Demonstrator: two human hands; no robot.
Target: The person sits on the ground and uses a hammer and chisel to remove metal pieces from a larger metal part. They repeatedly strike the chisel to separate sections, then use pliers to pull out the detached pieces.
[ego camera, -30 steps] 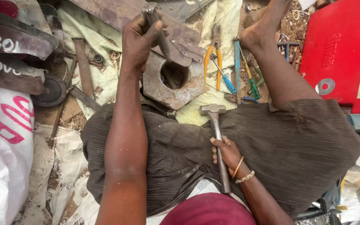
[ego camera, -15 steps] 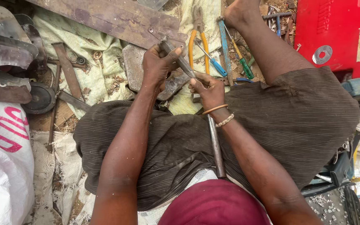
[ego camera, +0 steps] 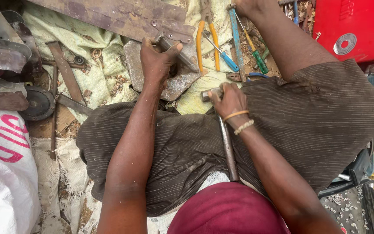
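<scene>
My left hand (ego camera: 157,60) grips a grey metal rod or chisel (ego camera: 182,55) and holds it slanted against a flat, rusty metal plate (ego camera: 176,82) lying on the ground cloth. My right hand (ego camera: 229,103) is closed on a steel hammer just below its head (ego camera: 208,93). The hammer's long handle (ego camera: 228,149) runs back over my lap. The hammer head sits low, at the plate's near right corner. I sit on the ground in dark striped trousers, one leg stretched out to the upper right.
Yellow-handled pliers (ego camera: 206,41), a blue-handled screwdriver (ego camera: 227,58) and a green-handled one (ego camera: 258,58) lie beyond the plate. A long rusty sheet (ego camera: 109,15) lies at the back, scrap parts (ego camera: 5,60) at left, a white sack (ego camera: 1,173) lower left, a red case (ego camera: 356,30) upper right.
The hammer was raised from my lap to the rod in my left hand and has now dropped back beside the plate. My left hand stayed on the rod over the plate.
</scene>
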